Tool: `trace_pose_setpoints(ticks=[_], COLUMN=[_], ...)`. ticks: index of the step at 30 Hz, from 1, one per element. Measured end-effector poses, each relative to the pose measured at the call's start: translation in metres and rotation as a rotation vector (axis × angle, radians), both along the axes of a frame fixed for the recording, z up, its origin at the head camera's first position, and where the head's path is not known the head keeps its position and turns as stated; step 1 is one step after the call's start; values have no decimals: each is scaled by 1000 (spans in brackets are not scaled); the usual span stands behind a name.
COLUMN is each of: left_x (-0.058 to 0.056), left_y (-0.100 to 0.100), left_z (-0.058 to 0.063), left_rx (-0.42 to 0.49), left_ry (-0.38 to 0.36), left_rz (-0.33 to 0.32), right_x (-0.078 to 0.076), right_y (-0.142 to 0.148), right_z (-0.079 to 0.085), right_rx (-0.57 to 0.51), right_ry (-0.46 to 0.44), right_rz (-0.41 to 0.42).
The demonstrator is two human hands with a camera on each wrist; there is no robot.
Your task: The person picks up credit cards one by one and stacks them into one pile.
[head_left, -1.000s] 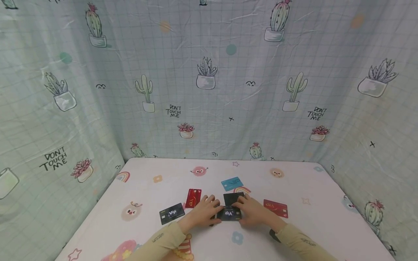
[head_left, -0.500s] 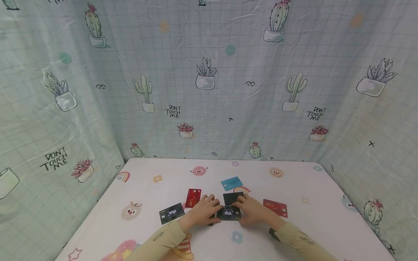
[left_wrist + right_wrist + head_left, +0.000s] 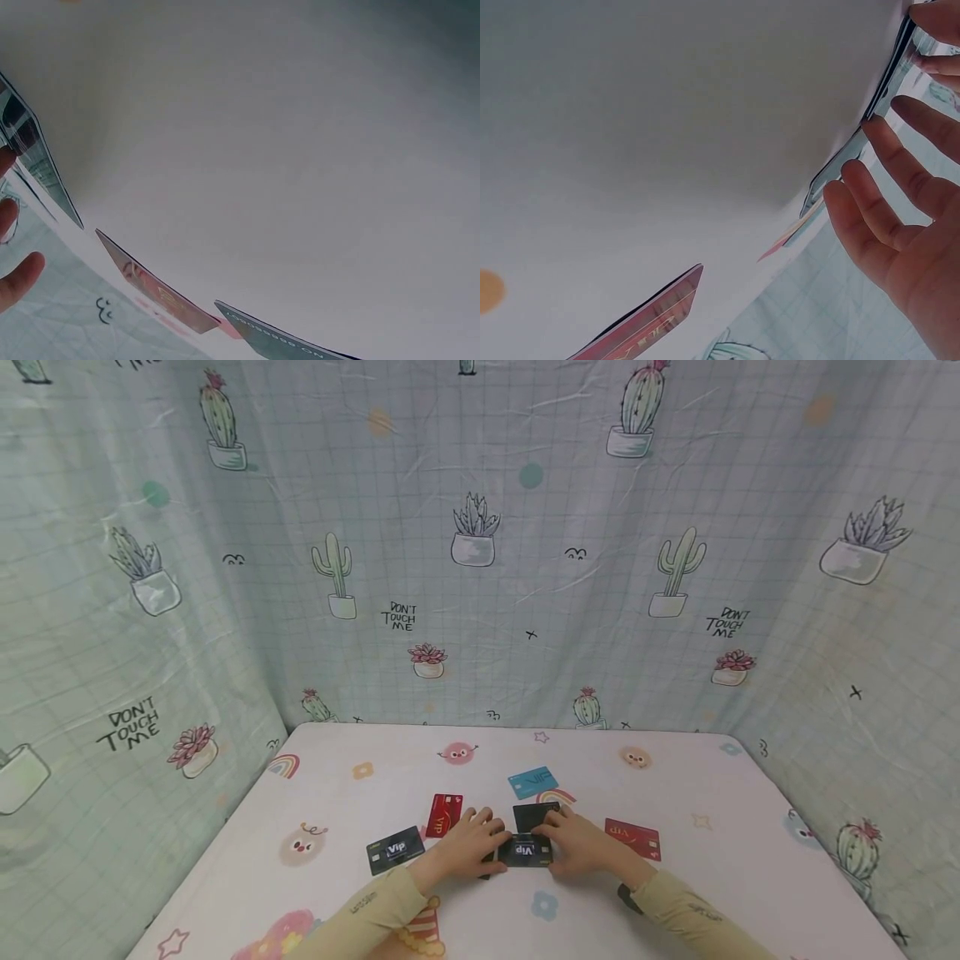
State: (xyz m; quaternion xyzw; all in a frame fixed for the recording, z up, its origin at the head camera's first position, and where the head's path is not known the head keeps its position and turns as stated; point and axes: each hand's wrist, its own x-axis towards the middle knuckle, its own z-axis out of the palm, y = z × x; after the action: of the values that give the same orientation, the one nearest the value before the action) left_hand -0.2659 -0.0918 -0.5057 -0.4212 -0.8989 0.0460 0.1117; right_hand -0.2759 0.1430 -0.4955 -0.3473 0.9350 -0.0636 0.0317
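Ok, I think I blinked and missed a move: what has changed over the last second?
Nothing visibly moved, and nothing was visibly taken hold of or let go. The left hand and right hand stay at opposite ends of the central black Vip card. The left red Vip card, right red Vip card, blue VIP card and outer black Vip card lie where they were.

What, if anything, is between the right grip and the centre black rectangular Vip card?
Nothing visible: the right grip is at the right end of that black Vip card; a dark rectangular card lies just beyond.
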Motion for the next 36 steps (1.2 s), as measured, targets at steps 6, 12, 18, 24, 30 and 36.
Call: trace_pose_setpoints(ticks=[6,12,18,24,30,36], left_x=[0,-1,-1,1,2,3], left_y=[0,-1,-1,-2,-1,-1], left_z=[-1,-2,-3,-1,0,1], left_rx=[6,2,5,21,20,33], left_ry=[7,12,23,10,3,-10], left_rz=[-5,-13,-16,-23,-13,2], right_x=[0,0,1,2,3,2], right_y=[0,0,0,0,0,1], right_z=[0,0,2,1,1,-1], right_rx=[0,4,-2,0,-3,-12], right_ry=[1,-8,2,12,7,13], right_rz=[6,0,7,13,14,11])
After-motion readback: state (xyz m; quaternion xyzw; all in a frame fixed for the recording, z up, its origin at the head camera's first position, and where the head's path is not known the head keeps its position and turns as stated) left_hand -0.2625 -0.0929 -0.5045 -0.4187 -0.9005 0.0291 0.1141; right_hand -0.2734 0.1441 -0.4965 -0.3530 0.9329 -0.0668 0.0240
